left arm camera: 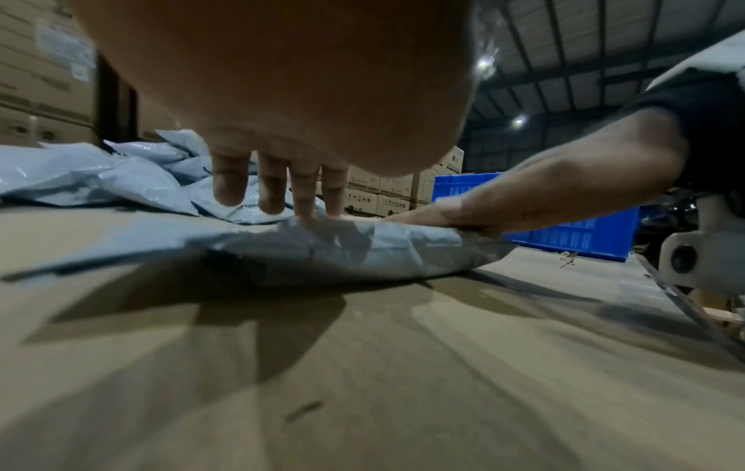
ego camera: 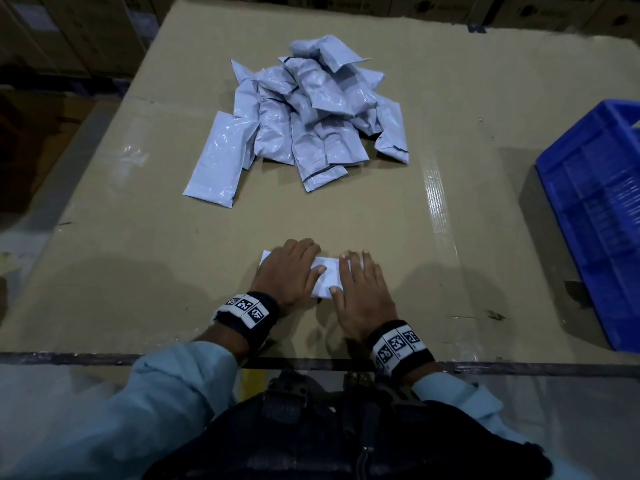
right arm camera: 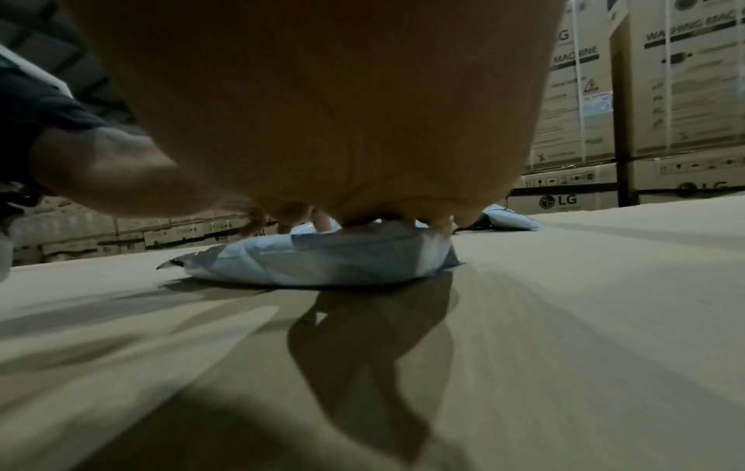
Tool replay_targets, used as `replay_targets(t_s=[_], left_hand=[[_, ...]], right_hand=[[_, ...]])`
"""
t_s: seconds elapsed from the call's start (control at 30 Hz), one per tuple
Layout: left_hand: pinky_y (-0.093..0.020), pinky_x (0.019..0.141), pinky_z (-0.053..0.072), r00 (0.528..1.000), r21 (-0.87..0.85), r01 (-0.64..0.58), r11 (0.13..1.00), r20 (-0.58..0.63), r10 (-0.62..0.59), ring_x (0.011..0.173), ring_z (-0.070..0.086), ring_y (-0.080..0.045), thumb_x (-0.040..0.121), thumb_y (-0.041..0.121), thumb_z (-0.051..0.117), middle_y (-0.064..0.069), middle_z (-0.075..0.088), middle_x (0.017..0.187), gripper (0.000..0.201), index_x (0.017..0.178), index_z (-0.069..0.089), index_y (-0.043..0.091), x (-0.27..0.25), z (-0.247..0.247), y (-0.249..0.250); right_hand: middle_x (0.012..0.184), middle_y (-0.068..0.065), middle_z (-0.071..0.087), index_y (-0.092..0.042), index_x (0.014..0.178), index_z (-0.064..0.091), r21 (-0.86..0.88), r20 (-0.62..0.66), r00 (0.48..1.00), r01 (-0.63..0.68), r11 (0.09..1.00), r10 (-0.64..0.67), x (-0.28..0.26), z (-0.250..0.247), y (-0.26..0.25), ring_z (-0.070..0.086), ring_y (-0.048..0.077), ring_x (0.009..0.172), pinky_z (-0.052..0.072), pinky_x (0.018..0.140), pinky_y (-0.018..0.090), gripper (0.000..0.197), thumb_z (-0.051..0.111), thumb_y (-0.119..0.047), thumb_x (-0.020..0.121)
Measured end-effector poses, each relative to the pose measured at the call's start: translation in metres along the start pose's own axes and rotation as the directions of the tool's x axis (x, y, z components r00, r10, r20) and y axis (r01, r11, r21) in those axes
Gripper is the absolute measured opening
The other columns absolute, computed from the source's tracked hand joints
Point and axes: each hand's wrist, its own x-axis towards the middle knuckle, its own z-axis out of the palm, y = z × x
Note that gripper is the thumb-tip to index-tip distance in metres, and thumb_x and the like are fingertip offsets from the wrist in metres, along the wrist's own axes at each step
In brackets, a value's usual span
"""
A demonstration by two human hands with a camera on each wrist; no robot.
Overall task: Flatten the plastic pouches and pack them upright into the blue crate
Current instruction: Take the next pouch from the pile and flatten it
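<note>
One pale grey plastic pouch lies flat on the cardboard table top near its front edge. My left hand presses its left part with straight fingers, and my right hand lies flat on its right part. The left wrist view shows the same pouch puffed a little under my fingertips. In the right wrist view my palm covers most of the pouch. A heap of several more pouches sits at the middle far side. The blue crate stands at the right edge.
The table is covered in brown cardboard with a strip of clear tape running front to back. Stacked cardboard cartons surround the table. The table's front edge runs just under my wrists.
</note>
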Motion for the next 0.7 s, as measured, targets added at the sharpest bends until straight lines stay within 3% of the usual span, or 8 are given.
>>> replay_targets(t_s=[0.1, 0.17, 0.27, 0.4, 0.47, 0.7], left_hand=[[-0.048, 0.113, 0.038, 0.982, -0.014, 0.053, 0.998, 0.182, -0.050, 0.139, 0.043, -0.036, 0.105, 0.047, 0.016, -0.018, 0.041, 0.157, 0.070, 0.153, 0.040, 0.001, 0.004, 0.022, -0.003], [-0.048, 0.122, 0.026, 0.960, -0.052, 0.124, 0.991, 0.261, -0.106, 0.150, 0.028, -0.036, 0.103, 0.052, 0.006, -0.019, 0.026, 0.165, 0.078, 0.158, 0.029, 0.002, 0.000, 0.033, -0.004], [-0.047, 0.125, 0.019, 0.954, -0.086, 0.180, 0.980, 0.258, -0.152, 0.155, 0.015, -0.035, 0.100, 0.053, 0.010, -0.020, 0.013, 0.168, 0.079, 0.160, 0.020, 0.004, -0.003, 0.036, -0.006], [-0.043, 0.125, 0.014, 0.946, -0.129, 0.246, 0.961, 0.247, -0.209, 0.157, 0.007, -0.031, 0.096, 0.065, 0.009, -0.017, 0.007, 0.169, 0.090, 0.161, 0.013, 0.004, -0.009, 0.035, -0.009], [-0.044, 0.125, 0.014, 0.941, -0.129, 0.279, 0.952, 0.236, -0.243, 0.157, 0.006, -0.029, 0.093, 0.075, 0.001, -0.013, 0.006, 0.170, 0.099, 0.162, 0.012, 0.004, -0.016, 0.037, -0.016], [-0.049, 0.125, 0.006, 0.887, 0.065, 0.336, 0.940, 0.313, -0.339, 0.157, -0.003, -0.030, 0.080, 0.079, -0.025, -0.010, -0.008, 0.171, 0.111, 0.162, -0.003, 0.008, -0.037, 0.025, -0.037]], right_hand=[[0.170, 0.010, 0.010, -0.008, 0.162, 0.012, 0.061, 0.013, 1.000, -0.017, 0.998, 0.016, 0.010, 0.003, -0.004, 0.001, 0.033, 0.157, 0.013, 0.126, 0.048, 0.079, 0.010, -0.049, 0.094], [0.170, 0.009, 0.013, -0.014, 0.163, 0.016, 0.057, 0.016, 1.000, -0.004, 0.998, 0.003, 0.010, 0.008, -0.002, 0.003, 0.035, 0.157, 0.016, 0.125, 0.050, 0.076, 0.012, -0.049, 0.096], [0.168, 0.012, 0.020, -0.020, 0.162, 0.021, 0.030, 0.015, 1.000, -0.001, 1.000, 0.000, 0.007, 0.009, 0.001, 0.008, 0.037, 0.156, 0.017, 0.125, 0.051, 0.071, 0.017, -0.050, 0.098], [0.166, 0.015, 0.024, -0.018, 0.161, 0.025, 0.017, -0.020, 0.999, -0.028, 0.999, 0.028, 0.005, 0.004, -0.001, 0.010, 0.041, 0.154, 0.019, 0.123, 0.054, 0.068, 0.024, -0.049, 0.100], [0.166, 0.014, 0.022, -0.018, 0.160, 0.024, 0.012, -0.033, 0.998, -0.047, 0.999, 0.047, 0.004, 0.004, -0.001, 0.008, 0.041, 0.154, 0.019, 0.124, 0.054, 0.067, 0.025, -0.048, 0.100], [0.166, 0.014, 0.020, -0.013, 0.160, 0.019, 0.061, -0.036, 0.985, -0.169, 0.984, 0.171, 0.001, 0.004, 0.004, 0.008, 0.039, 0.154, 0.014, 0.124, 0.055, 0.073, 0.020, -0.053, 0.099]])
